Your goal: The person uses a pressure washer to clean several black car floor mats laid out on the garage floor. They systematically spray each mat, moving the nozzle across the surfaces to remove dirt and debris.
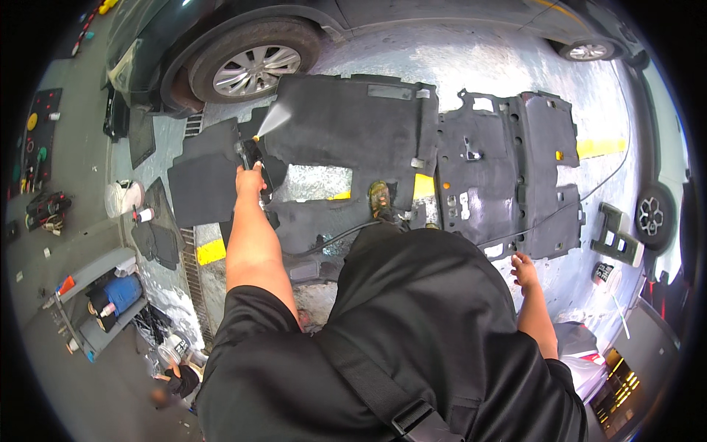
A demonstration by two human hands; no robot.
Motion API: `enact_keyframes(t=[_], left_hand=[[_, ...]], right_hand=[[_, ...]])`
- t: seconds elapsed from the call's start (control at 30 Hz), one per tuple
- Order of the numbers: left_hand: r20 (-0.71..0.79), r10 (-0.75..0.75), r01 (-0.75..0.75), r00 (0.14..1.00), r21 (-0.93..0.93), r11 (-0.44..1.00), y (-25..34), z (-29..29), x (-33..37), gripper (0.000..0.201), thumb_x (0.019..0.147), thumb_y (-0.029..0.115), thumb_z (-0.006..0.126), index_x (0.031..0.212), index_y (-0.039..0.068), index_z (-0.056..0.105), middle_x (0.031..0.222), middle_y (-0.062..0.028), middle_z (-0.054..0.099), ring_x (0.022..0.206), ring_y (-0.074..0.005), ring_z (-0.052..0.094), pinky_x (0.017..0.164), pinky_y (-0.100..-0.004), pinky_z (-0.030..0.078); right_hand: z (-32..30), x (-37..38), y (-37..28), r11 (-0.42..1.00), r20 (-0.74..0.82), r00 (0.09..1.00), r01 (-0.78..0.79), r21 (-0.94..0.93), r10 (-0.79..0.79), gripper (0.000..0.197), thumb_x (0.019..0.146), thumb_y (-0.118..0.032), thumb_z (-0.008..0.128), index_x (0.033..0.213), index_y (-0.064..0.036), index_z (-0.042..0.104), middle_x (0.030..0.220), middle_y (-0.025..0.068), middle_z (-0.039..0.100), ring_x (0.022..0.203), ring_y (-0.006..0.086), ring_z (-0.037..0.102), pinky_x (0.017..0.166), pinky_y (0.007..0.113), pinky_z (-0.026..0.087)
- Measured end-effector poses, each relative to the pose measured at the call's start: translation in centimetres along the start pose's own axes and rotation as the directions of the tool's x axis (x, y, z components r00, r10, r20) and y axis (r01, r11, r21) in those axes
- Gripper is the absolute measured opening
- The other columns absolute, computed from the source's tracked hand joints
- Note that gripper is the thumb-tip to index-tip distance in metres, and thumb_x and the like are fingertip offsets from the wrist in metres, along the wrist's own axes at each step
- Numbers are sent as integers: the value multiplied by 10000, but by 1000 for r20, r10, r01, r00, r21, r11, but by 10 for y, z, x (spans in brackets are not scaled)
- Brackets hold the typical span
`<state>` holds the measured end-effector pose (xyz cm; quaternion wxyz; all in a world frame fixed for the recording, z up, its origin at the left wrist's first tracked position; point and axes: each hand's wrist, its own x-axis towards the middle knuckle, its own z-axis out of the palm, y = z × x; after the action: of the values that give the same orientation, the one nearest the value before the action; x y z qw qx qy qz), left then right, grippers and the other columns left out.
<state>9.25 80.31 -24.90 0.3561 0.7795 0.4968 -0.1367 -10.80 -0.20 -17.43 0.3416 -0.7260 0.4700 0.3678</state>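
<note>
My left hand (251,179) is stretched forward and wrapped around a black spray gun (252,153). A fan of white spray (275,118) leaves its brass-coloured nozzle (256,138) toward a large dark grey car floor carpet (346,121). Off to my right side hangs my right hand (525,271), empty, its fingers loosely apart. It is close to the edge of a second dark carpet (549,247), which has cut-outs and holes. A smaller dark mat (202,177) lies left of the spray gun. One of my shoes (379,199) is at the large carpet.
A dark car with a front wheel (258,70) stands beyond the carpets. A hose (346,234) runs past my feet. White buckets (124,197) (607,276) stand at both sides. A grey cart (99,309) and a person (180,377) are at lower left; a drain grate (190,283) crosses the floor.
</note>
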Motion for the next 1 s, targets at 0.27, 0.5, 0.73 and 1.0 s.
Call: enact_keyframes(t=[0.27, 0.5, 0.73, 1.0], left_hand=[[44, 102, -108, 994, 170, 980, 64, 20, 42, 851, 985, 495, 594, 1553, -44, 257, 694, -85, 703, 722, -204, 716, 780, -345, 526], [31, 68, -69, 997, 40, 997, 69, 19, 51, 830, 957, 313, 703, 1570, -18, 252, 695, -94, 603, 468, -168, 560, 463, -336, 474], [-23, 15, -14, 1000, 33, 999, 26, 9, 54, 769, 967, 359, 674, 1513, -49, 317, 667, -91, 616, 499, -187, 603, 514, -345, 492], [63, -62, 60, 996, 22, 998, -17, 1, 53, 825, 986, 452, 622, 1523, -61, 263, 628, -81, 645, 540, -182, 653, 606, -349, 523]], right_hand=[[14, -20, -33, 969, -122, 962, 247, 1, -245, 525, 975, -275, 675, 1438, -61, 549, 954, 34, 647, 784, 121, 550, 742, 290, 469], [16, -30, -34, 985, -121, 978, 171, -28, -173, 529, 973, -293, 674, 1442, -85, 545, 989, 50, 658, 805, 131, 572, 749, 300, 488], [19, -36, -44, 999, -88, 995, 46, -18, -47, 537, 968, -303, 675, 1442, -90, 543, 961, 38, 648, 766, 120, 546, 694, 287, 470], [14, -25, -97, 964, -88, 963, 246, -96, -255, 529, 971, -292, 677, 1434, -68, 553, 976, 24, 658, 816, 117, 548, 761, 289, 467]])
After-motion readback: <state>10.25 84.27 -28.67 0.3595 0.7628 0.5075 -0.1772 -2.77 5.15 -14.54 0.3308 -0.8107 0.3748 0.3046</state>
